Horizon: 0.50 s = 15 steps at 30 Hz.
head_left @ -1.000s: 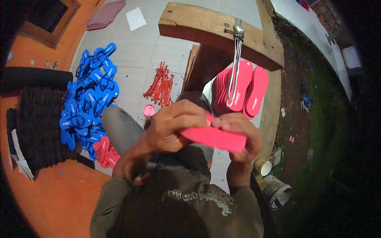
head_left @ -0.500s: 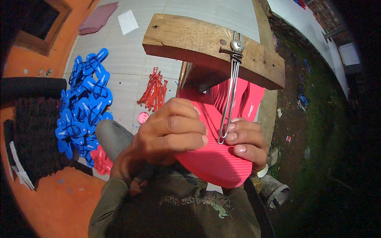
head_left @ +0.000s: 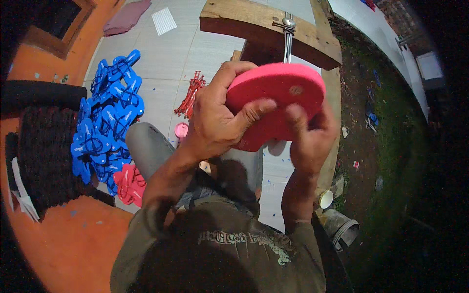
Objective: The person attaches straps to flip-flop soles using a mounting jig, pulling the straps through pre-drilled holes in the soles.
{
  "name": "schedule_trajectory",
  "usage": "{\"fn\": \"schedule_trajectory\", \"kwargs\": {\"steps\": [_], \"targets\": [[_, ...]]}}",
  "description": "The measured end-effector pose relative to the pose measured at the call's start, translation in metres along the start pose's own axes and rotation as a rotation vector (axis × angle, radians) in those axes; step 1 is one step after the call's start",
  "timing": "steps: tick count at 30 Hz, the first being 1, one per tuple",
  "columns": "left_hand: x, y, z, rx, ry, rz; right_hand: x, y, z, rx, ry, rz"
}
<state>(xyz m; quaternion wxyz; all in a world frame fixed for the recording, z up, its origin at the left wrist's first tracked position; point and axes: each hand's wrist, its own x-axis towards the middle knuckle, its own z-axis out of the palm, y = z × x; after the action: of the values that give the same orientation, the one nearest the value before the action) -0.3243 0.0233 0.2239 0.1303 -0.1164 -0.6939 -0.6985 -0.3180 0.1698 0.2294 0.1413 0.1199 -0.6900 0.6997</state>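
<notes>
A pink-red flip-flop sole (head_left: 276, 80) is tilted up before me, with a small round mark near its upper right edge. My left hand (head_left: 215, 115) grips its left side, thumb lying across the face turned toward me. On the right, my right hand (head_left: 312, 139) holds the sole with its thumb pressed on the same face; its other fingers are mostly hidden behind. A bent metal wire tool (head_left: 288, 46) hangs from a wooden beam (head_left: 234, 22) just beyond the sole. The wire's lower end is hidden by the sole.
Blue flip-flops (head_left: 115, 115) lie heaped at the left, with pink-red ones (head_left: 129, 185) below. Red straps (head_left: 191, 97) and a pink round container (head_left: 181, 130) are nearer the middle. A white cup (head_left: 326, 199) and a bucket (head_left: 346, 233) stand at lower right.
Both hands have tipped the sole up, so its ridged face is out of sight and another face shows. The wire's looped end, visible before, is now covered. The view has shifted slightly.
</notes>
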Motion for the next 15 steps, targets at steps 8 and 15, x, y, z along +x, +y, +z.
{"fn": "schedule_trajectory", "kwargs": {"steps": [8, 15], "targets": [[0.010, -0.009, -0.026, 0.113, -0.378, 0.786, -0.003, 0.004, -0.015, -0.152, -0.257, -0.428], [0.027, -0.014, -0.014, 0.097, -0.324, 0.656, 0.022, 0.011, -0.021, -0.148, -0.249, -0.467]]}}
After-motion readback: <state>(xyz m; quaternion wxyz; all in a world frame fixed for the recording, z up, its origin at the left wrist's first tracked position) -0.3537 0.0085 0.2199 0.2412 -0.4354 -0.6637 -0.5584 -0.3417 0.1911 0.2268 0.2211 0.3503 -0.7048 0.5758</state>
